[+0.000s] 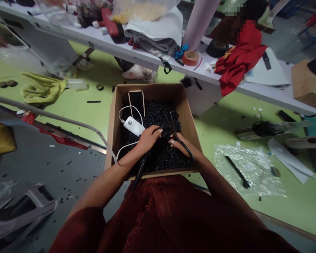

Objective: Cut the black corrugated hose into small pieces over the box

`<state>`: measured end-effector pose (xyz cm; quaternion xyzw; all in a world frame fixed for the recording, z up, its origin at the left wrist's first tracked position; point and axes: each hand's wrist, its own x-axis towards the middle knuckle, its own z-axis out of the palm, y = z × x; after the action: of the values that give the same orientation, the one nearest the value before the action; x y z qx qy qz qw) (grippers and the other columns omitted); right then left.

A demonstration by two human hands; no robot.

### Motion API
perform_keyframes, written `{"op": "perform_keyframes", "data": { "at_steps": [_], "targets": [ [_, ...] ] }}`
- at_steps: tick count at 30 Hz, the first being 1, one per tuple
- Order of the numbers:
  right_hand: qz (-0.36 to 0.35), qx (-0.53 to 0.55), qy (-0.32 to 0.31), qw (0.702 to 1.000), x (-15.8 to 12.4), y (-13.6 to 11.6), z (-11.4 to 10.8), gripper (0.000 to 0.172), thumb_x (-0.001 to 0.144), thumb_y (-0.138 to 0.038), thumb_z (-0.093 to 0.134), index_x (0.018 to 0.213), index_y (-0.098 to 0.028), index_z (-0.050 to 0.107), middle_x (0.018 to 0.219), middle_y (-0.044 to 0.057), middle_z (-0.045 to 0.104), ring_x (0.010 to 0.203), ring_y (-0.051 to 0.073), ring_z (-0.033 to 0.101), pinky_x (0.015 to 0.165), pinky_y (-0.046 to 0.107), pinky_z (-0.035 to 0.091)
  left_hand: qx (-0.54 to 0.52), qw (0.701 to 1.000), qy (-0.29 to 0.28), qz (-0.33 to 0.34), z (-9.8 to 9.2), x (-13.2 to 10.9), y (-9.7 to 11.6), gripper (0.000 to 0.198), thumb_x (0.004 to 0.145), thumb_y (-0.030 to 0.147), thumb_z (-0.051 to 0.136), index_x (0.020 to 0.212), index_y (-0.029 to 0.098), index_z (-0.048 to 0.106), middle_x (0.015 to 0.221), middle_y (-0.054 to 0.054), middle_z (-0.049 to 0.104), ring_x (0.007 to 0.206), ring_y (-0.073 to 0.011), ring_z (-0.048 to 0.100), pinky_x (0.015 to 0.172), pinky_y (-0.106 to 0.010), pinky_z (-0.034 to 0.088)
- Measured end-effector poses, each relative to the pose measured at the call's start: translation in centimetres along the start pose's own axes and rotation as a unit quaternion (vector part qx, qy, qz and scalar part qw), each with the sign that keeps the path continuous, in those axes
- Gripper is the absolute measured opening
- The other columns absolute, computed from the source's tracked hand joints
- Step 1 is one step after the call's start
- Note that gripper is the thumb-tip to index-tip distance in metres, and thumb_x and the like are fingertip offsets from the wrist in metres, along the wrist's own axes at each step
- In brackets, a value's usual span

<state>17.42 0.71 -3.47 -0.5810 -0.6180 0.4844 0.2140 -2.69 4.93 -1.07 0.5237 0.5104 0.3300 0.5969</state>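
Observation:
A cardboard box (113,123) on my lap is filled with small black pieces (160,116). My left hand (147,138) is closed around a black flexible tube (142,167) that runs down past the box's front edge. My right hand (180,144) grips black-handled pliers (173,128), whose tips point toward the tube's end over the black pieces. A phone (137,102) leans against the box's back wall. A white power bank (133,125) with a white cable lies at the box's left, just beside my left hand.
A long white bench (100,38) behind the box carries cloth, tape rolls (190,57) and a red garment (237,63); a person stands beyond it. On the green floor lie a yellow cloth (42,89), a plastic sheet (249,168) with a black tool, and a metal flask (260,130).

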Motion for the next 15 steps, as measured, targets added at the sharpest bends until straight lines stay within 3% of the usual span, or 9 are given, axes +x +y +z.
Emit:
{"op": "perform_keyframes", "data": {
  "at_steps": [5, 15],
  "targets": [
    [-0.001, -0.031, -0.042, 0.999, -0.5, -1.1, -0.3, 0.04, 0.086, -0.049, 0.049, 0.115, -0.022, 0.048, 0.106, 0.006, 0.064, 0.096, 0.021, 0.062, 0.089, 0.037, 0.045, 0.165, 0.983, 0.041, 0.075, -0.3, 0.0, -0.1, 0.014, 0.085, 0.024, 0.054, 0.091, 0.016, 0.064, 0.075, -0.002, 0.063, 0.073, -0.0148, 0.056, 0.071, -0.025, 0.04],
    [-0.009, -0.084, -0.055, 0.995, -0.7, -2.4, -0.3, 0.04, 0.086, -0.048, 0.047, 0.114, -0.021, 0.048, 0.104, 0.008, 0.063, 0.096, 0.023, 0.061, 0.085, 0.036, 0.046, 0.227, 0.966, 0.021, 0.117, -0.2, 0.1, -0.8, 0.021, 0.088, 0.027, 0.05, 0.1, 0.019, 0.065, 0.091, -0.007, 0.068, 0.079, -0.0188, 0.06, 0.073, -0.026, 0.041]
  ]
}}
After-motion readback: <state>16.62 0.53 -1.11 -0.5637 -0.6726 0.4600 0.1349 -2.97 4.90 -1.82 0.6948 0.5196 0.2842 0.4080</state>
